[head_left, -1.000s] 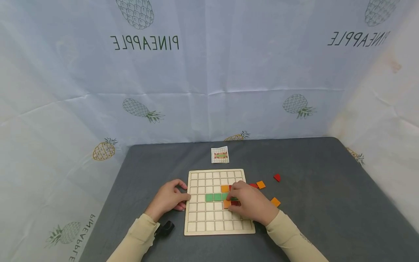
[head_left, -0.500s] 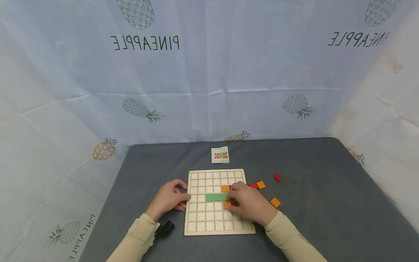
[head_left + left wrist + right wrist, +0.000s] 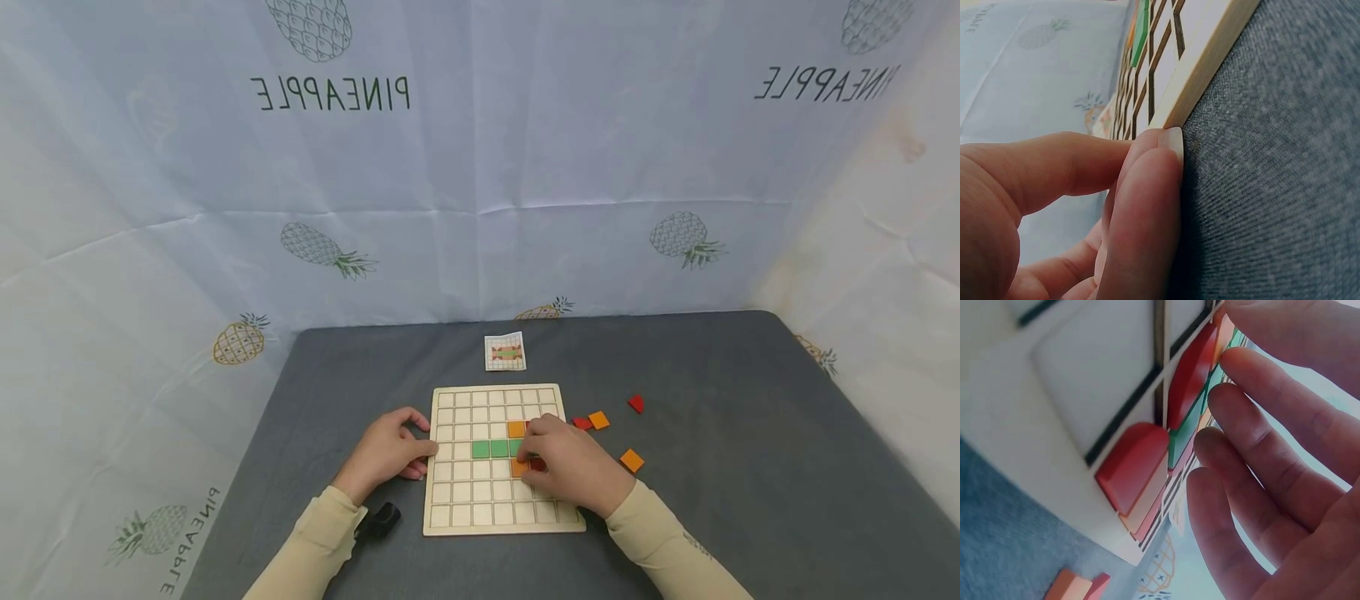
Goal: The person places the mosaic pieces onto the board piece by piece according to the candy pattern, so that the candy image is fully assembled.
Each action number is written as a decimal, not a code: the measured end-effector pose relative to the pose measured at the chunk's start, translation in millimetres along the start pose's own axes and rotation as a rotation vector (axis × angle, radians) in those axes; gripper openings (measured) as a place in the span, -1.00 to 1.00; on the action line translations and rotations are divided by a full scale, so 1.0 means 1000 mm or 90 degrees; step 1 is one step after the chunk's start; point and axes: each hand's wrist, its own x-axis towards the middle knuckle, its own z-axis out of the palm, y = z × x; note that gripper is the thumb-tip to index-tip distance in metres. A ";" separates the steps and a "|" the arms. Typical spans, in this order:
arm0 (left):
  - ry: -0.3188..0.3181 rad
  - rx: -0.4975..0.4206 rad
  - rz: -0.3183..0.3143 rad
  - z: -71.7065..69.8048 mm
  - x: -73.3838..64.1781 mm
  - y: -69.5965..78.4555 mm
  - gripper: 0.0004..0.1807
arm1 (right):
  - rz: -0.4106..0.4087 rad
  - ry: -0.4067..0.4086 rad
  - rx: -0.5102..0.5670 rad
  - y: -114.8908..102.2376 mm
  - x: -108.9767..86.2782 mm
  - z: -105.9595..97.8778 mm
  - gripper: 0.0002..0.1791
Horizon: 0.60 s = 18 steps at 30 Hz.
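Note:
A wooden grid board (image 3: 470,492) lies on the dark table, with green square tiles (image 3: 499,448) in a row across its middle. My left hand (image 3: 386,450) is at the board's left edge; in the left wrist view its fingertips pinch the pale rim (image 3: 1194,94). Over the right half, my right hand (image 3: 570,458) holds an orange square tile (image 3: 519,468) between thumb and index finger, close over a cell below the green row. Right beside it sits a red tile (image 3: 1191,381), partly under the hand. Another orange tile (image 3: 516,429) lies above the row.
A pattern card (image 3: 506,352) lies beyond the board. Loose orange tiles (image 3: 632,461) and red pieces (image 3: 636,404) lie right of the board. A black object (image 3: 381,521) shows by the left wrist. A pineapple-print cloth (image 3: 480,167) hangs behind the table.
The orange tile at my right fingertips has shifted very slightly and sits straighter with the grid. Both hands otherwise stay in place; the head view has tilted a little.

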 end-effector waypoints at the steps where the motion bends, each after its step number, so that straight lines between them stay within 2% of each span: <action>1: 0.000 0.002 0.002 0.000 0.000 0.001 -0.64 | -0.002 0.003 0.002 0.002 0.000 -0.001 -0.83; 5: 0.002 0.005 0.000 0.000 0.001 0.003 -0.64 | 0.020 0.013 0.021 0.013 0.000 -0.010 -0.85; 12: 0.007 0.014 -0.008 0.000 0.002 0.003 -0.65 | 0.156 0.007 0.031 0.053 -0.010 -0.039 -0.78; 18: 0.011 0.013 -0.010 0.003 0.001 0.002 -0.65 | 0.239 -0.001 0.033 0.086 -0.023 -0.047 -0.72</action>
